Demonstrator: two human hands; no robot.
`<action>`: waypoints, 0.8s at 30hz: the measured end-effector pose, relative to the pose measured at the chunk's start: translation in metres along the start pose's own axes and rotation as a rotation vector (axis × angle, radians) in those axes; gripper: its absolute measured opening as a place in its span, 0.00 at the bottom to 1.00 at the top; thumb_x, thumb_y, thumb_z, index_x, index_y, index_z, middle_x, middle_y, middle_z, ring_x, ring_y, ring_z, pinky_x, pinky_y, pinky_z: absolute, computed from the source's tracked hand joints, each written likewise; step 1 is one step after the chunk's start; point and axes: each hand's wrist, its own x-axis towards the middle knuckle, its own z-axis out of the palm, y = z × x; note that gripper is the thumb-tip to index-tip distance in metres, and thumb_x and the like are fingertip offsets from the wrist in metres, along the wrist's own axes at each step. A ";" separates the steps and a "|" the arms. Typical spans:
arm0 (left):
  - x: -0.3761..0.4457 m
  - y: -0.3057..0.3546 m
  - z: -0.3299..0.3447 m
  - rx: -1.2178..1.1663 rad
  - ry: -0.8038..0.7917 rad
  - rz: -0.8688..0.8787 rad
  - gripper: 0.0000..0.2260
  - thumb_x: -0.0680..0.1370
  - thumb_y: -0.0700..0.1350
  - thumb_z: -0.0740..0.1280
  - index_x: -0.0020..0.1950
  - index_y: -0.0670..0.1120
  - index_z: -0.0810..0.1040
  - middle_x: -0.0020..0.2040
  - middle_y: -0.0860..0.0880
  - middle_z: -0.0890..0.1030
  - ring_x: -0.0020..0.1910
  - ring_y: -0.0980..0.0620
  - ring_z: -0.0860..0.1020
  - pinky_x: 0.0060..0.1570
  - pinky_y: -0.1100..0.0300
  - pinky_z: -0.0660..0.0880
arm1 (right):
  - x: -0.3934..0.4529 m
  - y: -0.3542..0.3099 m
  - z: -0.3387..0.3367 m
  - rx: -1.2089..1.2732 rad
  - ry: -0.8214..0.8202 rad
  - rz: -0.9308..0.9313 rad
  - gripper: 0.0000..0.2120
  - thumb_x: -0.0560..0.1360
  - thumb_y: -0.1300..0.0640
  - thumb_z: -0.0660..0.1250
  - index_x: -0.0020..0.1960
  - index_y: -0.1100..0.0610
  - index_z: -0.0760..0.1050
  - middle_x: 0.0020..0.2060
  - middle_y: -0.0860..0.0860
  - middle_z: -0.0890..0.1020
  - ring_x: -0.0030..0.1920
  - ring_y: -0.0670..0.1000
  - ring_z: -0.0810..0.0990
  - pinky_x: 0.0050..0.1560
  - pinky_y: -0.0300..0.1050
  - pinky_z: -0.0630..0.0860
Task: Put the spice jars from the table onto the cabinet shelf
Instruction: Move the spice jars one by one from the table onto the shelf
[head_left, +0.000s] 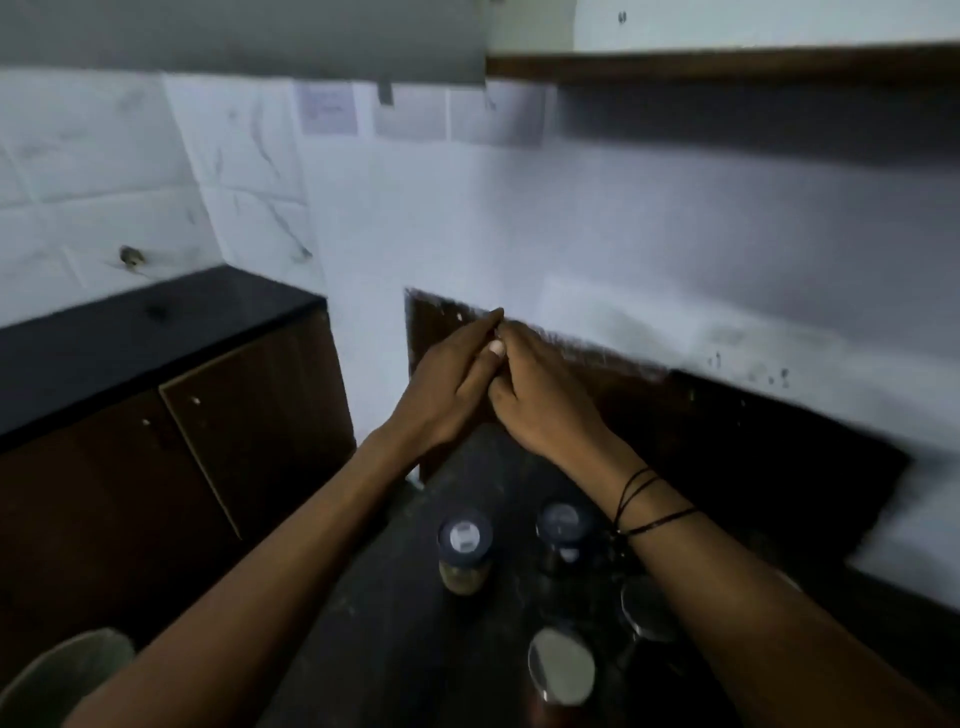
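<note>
Several spice jars stand on the dark table (415, 649) in front of me. One with a dark lid and yellowish contents (464, 551) is nearest the middle. A second dark-lidded jar (563, 527) stands to its right, by my right wrist. Two jars with shiny metal lids (561, 667) (647, 608) stand closer to me. My left hand (447, 384) and my right hand (540, 395) meet above the far end of the table, fingers touching each other, holding no jar. A dark wooden shelf (727, 65) runs along the wall at the upper right.
A grey cabinet door (244, 36) hangs at the top left. A black counter (130, 338) over brown cabinet doors (249, 431) stands to the left. A grey rounded object (62, 675) sits at the bottom left corner. White tiled wall (623, 234) lies behind.
</note>
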 end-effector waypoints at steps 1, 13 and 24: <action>-0.015 -0.009 0.017 -0.021 -0.044 -0.023 0.21 0.84 0.50 0.56 0.76 0.44 0.68 0.71 0.47 0.75 0.69 0.58 0.73 0.69 0.64 0.69 | -0.015 0.011 0.015 0.004 -0.032 0.063 0.23 0.79 0.56 0.58 0.73 0.58 0.63 0.69 0.54 0.71 0.68 0.56 0.70 0.64 0.52 0.73; -0.168 -0.117 0.108 0.172 -0.482 -0.191 0.14 0.83 0.41 0.59 0.66 0.39 0.77 0.61 0.39 0.81 0.61 0.41 0.79 0.64 0.49 0.72 | -0.130 0.063 0.183 0.146 -0.450 0.587 0.22 0.79 0.57 0.59 0.72 0.56 0.63 0.71 0.56 0.66 0.70 0.59 0.68 0.70 0.57 0.68; -0.182 -0.172 0.144 -0.183 -0.391 -0.757 0.21 0.80 0.45 0.65 0.73 0.44 0.68 0.68 0.44 0.75 0.60 0.54 0.76 0.58 0.65 0.70 | -0.146 0.077 0.241 -0.018 -0.403 0.663 0.31 0.76 0.49 0.66 0.73 0.53 0.56 0.67 0.62 0.68 0.63 0.61 0.73 0.61 0.57 0.75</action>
